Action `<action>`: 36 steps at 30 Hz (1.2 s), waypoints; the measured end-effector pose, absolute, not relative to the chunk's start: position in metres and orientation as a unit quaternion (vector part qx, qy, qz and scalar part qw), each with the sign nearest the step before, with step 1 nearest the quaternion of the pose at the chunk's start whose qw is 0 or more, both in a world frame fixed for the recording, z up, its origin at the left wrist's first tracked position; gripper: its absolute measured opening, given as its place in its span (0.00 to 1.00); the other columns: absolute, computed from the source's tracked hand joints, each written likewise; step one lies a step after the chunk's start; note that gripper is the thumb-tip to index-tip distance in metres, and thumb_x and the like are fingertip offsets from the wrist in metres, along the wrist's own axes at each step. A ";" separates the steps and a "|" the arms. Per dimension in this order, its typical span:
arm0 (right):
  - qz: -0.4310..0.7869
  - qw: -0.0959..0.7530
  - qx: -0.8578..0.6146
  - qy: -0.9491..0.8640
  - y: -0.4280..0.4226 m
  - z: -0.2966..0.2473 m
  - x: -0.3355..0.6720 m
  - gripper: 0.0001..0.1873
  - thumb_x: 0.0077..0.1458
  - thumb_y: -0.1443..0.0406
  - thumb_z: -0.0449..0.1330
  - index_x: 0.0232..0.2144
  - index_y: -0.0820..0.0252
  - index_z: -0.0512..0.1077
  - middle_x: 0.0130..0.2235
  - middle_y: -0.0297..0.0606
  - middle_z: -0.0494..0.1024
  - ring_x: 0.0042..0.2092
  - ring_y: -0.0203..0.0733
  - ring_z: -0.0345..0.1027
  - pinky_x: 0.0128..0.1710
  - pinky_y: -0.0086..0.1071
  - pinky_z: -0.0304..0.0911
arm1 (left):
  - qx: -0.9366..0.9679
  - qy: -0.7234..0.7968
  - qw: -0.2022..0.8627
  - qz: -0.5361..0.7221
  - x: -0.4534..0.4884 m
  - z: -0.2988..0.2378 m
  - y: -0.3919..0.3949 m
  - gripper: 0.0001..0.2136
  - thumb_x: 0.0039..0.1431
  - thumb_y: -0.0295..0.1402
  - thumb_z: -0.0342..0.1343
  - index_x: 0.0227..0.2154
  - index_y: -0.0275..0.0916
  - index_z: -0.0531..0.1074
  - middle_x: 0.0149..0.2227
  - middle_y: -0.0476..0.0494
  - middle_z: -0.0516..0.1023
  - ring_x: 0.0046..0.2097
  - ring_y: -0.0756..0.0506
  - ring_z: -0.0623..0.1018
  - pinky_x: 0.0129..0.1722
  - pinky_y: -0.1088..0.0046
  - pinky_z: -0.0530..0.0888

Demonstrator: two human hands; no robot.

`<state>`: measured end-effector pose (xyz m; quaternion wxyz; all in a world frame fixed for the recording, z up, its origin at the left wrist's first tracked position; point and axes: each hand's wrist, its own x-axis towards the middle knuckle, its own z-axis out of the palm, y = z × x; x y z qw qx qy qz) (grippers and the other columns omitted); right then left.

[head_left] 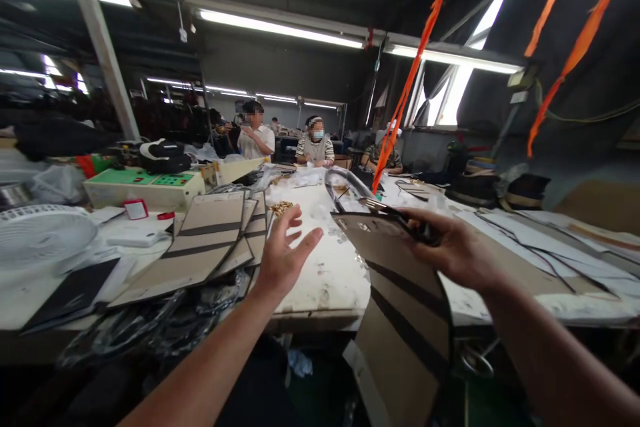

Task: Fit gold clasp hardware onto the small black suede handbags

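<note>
At the white bench (pixel 325 280), the beige striped panel (pixel 403 320) hangs past the front edge, its top gripped by my right hand (pixel 455 243). My left hand (pixel 284 257) is empty, fingers wide; steadying the panel's free side should prevent buckling.

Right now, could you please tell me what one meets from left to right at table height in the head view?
White round slatted item → overlapping striped boards → left hand, fingers spread → hanging striped board held by the right hand.
</note>
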<state>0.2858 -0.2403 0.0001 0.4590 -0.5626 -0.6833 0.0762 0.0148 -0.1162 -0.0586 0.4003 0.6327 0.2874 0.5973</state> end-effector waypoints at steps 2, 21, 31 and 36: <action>0.146 0.411 -0.550 -0.712 -0.241 0.032 0.304 0.28 0.52 0.60 0.70 0.56 0.56 0.77 0.33 0.34 0.78 0.29 0.37 0.67 0.27 0.28 0.62 | 0.648 0.230 0.408 0.601 0.007 -0.053 -0.107 0.37 0.53 0.49 0.70 0.63 0.43 0.67 0.67 0.36 0.67 0.68 0.35 0.65 0.67 0.55 0.64; 0.541 0.249 -0.524 -0.608 -0.117 -0.146 0.282 0.35 0.44 0.57 0.74 0.56 0.58 0.77 0.43 0.39 0.80 0.42 0.46 0.74 0.40 0.35 0.68 | 0.471 0.291 0.785 0.279 -0.006 -0.241 -0.172 0.27 0.53 0.50 0.69 0.50 0.37 0.82 0.45 0.35 0.84 0.45 0.35 0.83 0.44 0.63 0.77; 0.374 0.135 -0.534 -0.747 -0.022 -0.198 0.283 0.24 0.48 0.61 0.70 0.49 0.55 0.81 0.45 0.36 0.83 0.44 0.44 0.75 0.47 0.35 0.67 | 0.276 0.436 0.773 0.369 0.037 -0.293 -0.144 0.24 0.51 0.46 0.71 0.46 0.35 0.82 0.37 0.37 0.86 0.37 0.38 0.83 0.40 0.64 0.77; 0.291 0.202 -0.574 -0.738 -0.031 -0.207 0.280 0.13 0.57 0.59 0.66 0.43 0.55 0.80 0.41 0.36 0.82 0.41 0.43 0.74 0.44 0.35 0.66 | 0.241 0.489 0.744 0.386 0.046 -0.296 -0.155 0.22 0.51 0.46 0.71 0.46 0.37 0.82 0.38 0.39 0.86 0.38 0.38 0.84 0.42 0.62 0.78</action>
